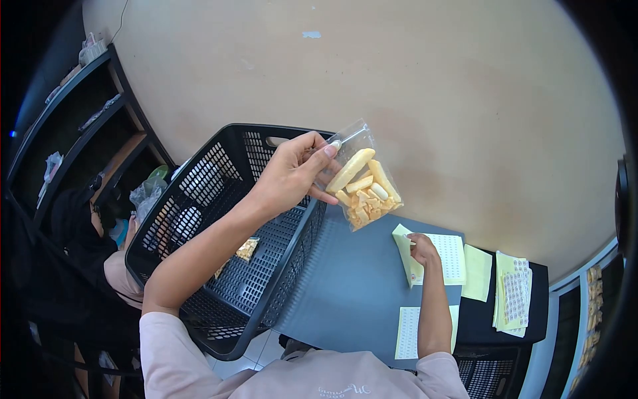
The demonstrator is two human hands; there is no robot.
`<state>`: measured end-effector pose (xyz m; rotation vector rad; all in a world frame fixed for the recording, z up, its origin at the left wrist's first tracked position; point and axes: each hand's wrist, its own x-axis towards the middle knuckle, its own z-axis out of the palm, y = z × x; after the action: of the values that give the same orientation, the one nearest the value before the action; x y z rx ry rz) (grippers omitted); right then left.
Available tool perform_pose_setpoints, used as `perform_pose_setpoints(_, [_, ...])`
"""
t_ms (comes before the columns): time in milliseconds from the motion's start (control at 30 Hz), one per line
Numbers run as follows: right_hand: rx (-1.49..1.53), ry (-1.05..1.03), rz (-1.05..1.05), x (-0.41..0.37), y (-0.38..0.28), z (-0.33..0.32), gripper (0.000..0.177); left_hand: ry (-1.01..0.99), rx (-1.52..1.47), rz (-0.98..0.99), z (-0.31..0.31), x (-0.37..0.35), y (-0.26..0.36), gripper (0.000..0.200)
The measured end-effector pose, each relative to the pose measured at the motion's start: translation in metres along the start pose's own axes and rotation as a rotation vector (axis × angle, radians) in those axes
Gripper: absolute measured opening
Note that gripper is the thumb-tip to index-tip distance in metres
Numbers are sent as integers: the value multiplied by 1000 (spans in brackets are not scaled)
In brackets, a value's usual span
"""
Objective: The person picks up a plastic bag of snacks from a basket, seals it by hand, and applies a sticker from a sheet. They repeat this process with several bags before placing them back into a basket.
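My left hand (296, 169) is raised over the right rim of the black basket (296, 282), its fingers pinching the top left edge of a clear plastic bag of snack sticks (365, 189). Pale yellow sticks and broken bits fill the lower part of the bag. Lower right, my right hand (423, 249) is closed on the left part of a sheet of labels (444, 256), whose yellow backing is lifted and curled there. A small bag of snacks (247, 249) lies on the basket floor, partly hidden by my left forearm.
The sheets rest on a grey table (345, 286). Another label sheet (408, 332) is near its front edge. A yellow sheet (477, 272) and a stack of label sheets (513, 292) lie to the right. Shelves (109, 113) and a person in dark clothing (73, 266) are at left.
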<state>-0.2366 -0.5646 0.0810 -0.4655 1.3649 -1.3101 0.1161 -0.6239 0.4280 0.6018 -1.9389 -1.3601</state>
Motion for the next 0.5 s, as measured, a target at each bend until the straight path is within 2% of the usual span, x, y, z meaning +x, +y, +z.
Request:
perform_pose_setpoints(133, [18,5,32,-13,-4,11,24,-5,9,-10,0,-4,2,29])
perform_pose_setpoints(233, [47,5,-67,-12,4,16,20,3,-8,-7,1,-6,3,26])
perform_pose_setpoints(333, [74,-40,-160,-19,4,28,25,14,4,-10,1,-6,2,23])
perform_pose_setpoints(433, [7,21,-203,-39,-10,47,31,24,26,9,4,-8,2,23])
perform_pose_setpoints(500, [-211,283,-318,-60,-34,68,42,32,44,65,10,-9,2,28])
